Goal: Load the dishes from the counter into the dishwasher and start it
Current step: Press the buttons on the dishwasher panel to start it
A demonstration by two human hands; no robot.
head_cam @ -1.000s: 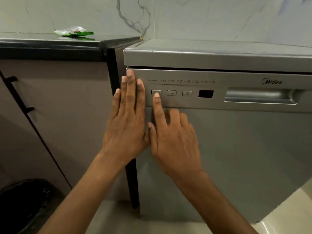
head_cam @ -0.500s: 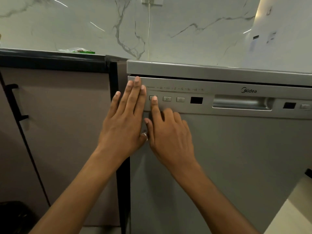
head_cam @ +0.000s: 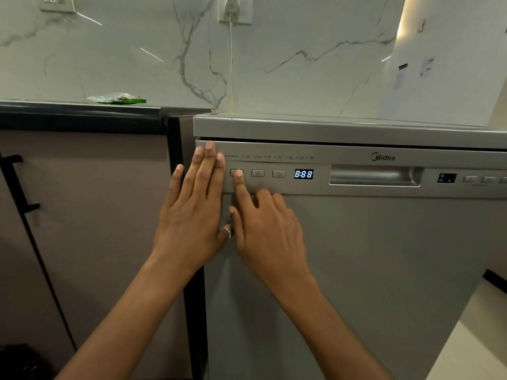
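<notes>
Well, marble wall (head_cam: 301, 37) behind dark counter (head_cam: 82, 116); steel dishwasher (head_cam: 384, 256) beside it

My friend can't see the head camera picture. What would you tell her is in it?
A person's right hand presses its index finger on the leftmost button of a silver Midea dishwasher, whose display glows 8:88. The left hand lies flat on the door's top left corner.

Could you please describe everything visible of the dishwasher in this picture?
The dishwasher is a silver, brushed-metal-looking Midea unit, door closed, standing right of a brown cabinet. Its control strip carries program icons, three square buttons, a lit blue display reading 8:88 and a recessed handle. The left hand lies flat on the strip's left end; the right hand presses the leftmost button with its index fingertip.
</notes>
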